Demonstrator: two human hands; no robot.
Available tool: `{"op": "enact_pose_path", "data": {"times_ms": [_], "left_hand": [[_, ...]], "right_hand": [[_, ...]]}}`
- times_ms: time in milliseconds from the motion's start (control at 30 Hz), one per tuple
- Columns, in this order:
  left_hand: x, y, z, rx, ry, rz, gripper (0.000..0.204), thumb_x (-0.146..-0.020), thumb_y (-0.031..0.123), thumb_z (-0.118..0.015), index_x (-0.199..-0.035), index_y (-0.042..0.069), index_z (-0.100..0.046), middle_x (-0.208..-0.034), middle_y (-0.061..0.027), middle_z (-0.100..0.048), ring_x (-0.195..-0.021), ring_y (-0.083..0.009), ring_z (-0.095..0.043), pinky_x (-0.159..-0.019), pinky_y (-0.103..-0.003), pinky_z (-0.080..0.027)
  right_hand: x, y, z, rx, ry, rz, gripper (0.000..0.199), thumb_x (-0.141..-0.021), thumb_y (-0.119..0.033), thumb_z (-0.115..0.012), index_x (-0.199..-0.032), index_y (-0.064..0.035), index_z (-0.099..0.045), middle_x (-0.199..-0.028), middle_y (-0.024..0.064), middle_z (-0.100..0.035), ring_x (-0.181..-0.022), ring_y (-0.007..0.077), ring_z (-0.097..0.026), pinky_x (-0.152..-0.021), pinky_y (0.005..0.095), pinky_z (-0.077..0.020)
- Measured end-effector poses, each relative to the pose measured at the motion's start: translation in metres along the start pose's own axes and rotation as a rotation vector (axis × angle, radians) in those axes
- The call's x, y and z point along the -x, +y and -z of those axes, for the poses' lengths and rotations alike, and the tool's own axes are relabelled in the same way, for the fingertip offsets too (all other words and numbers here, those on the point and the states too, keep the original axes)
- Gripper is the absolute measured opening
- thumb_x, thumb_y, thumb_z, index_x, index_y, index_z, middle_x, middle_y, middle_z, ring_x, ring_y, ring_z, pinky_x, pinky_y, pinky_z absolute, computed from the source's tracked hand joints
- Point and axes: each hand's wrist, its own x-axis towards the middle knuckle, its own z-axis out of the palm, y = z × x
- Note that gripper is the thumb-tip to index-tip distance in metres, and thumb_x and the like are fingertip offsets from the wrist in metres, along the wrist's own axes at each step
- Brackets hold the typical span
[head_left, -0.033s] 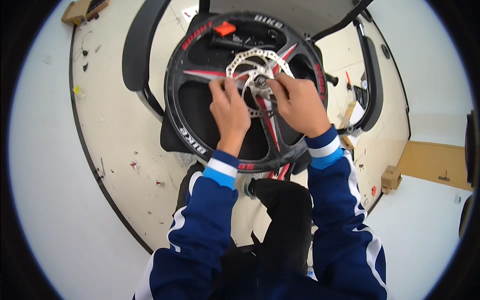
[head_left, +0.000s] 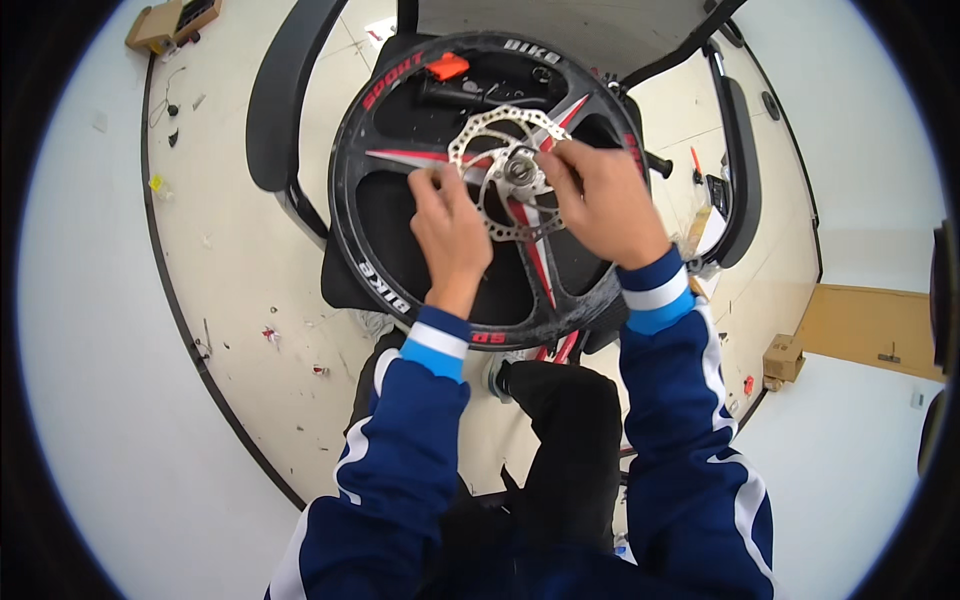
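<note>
A black spoked bicycle wheel (head_left: 350, 215) with red and silver accents lies flat on the seat of a black chair. A silver perforated brake disc (head_left: 515, 233) sits over its hub (head_left: 521, 172). My left hand (head_left: 450, 232) is closed, fingertips curled together by the disc's left edge; anything between them is too small to make out. My right hand (head_left: 608, 200) reaches over the disc's right side, thumb and forefinger pinched just beside the hub. A small dark piece shows at those fingertips, its kind unclear.
An orange object (head_left: 447, 66) and dark parts lie at the wheel's far side. Chair armrests (head_left: 272, 120) flank the wheel. Small litter is scattered on the tiled floor (head_left: 255, 400). Cardboard boxes stand at far left (head_left: 160, 28) and at right (head_left: 783, 357).
My left hand has shifted slightly left and down. My right fingertips have drawn back a little from the hub centre, which now shows more. The wheel appears slightly lower in view.
</note>
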Motion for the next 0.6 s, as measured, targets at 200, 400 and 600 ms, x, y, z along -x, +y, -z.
{"op": "enact_pose_path", "data": {"times_ms": [200,400,600], "left_hand": [[-0.002,0.006,0.05,0.109,-0.027,0.011,0.016,-0.092,0.001,-0.039,-0.102,-0.001,-0.051,-0.076,-0.0075,-0.06,-0.065,-0.0119,-0.053,-0.06,-0.027,-0.043],[-0.009,0.031,0.037,0.038,-0.099,-0.175,0.023,-0.094,-0.01,-0.038,-0.11,-0.002,-0.051,-0.098,-0.0104,-0.064,-0.078,-0.0112,-0.057,-0.071,-0.024,-0.047],[-0.009,0.045,0.017,0.11,-0.032,-0.334,0.02,-0.095,-0.004,-0.059,-0.112,-0.004,-0.049,-0.118,-0.0285,-0.064,-0.107,-0.0287,-0.068,-0.092,-0.034,-0.057]], "right_hand": [[0.005,-0.001,0.032,-0.383,0.247,-0.217,0.027,-0.097,-0.017,-0.059,-0.081,0.0045,-0.058,-0.06,0.0138,-0.047,-0.052,0.0156,-0.042,-0.051,0.0317,-0.0351],[0.067,-0.006,-0.028,-1.133,0.28,-0.648,0.034,-0.104,-0.031,-0.053,-0.083,-0.0043,-0.054,-0.061,-0.0081,-0.031,-0.05,0.0026,-0.024,-0.047,0.023,-0.0183],[0.065,0.013,-0.026,-1.252,0.245,-0.67,0.032,-0.105,-0.027,-0.052,-0.087,-0.0021,-0.057,-0.061,-0.0078,-0.032,-0.051,0.0017,-0.025,-0.047,0.0218,-0.0192]]}}
